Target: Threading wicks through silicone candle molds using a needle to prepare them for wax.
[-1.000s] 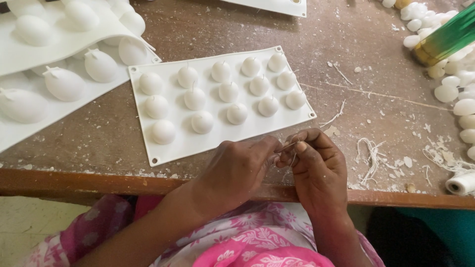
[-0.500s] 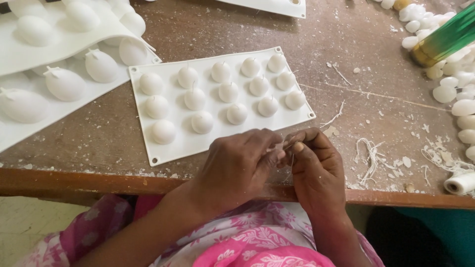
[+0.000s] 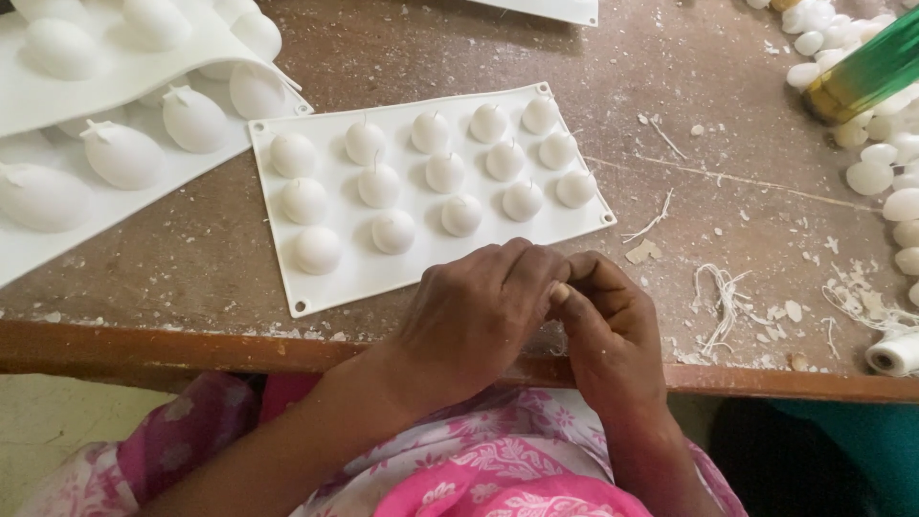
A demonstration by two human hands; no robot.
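Fingertips pinched together at table edge, just below white dome mould.

Left hand (image 3: 479, 316) has curled over right hand (image 3: 608, 330) since a second ago; the thin wick thread seen between them is now hidden, so what the clenched fingers grip can't be told. Soft white silicone mould (image 3: 335, 278) just above, smooth rounded domes; worn table (image 3: 191, 287), wax crumbs, thread scraps (image 3: 718, 292).

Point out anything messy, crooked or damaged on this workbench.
White scraps and thread offcuts litter the table right of the hands. The small white mould lies askew to the table edge, and the larger mould at left curls upward. Nothing looks broken.
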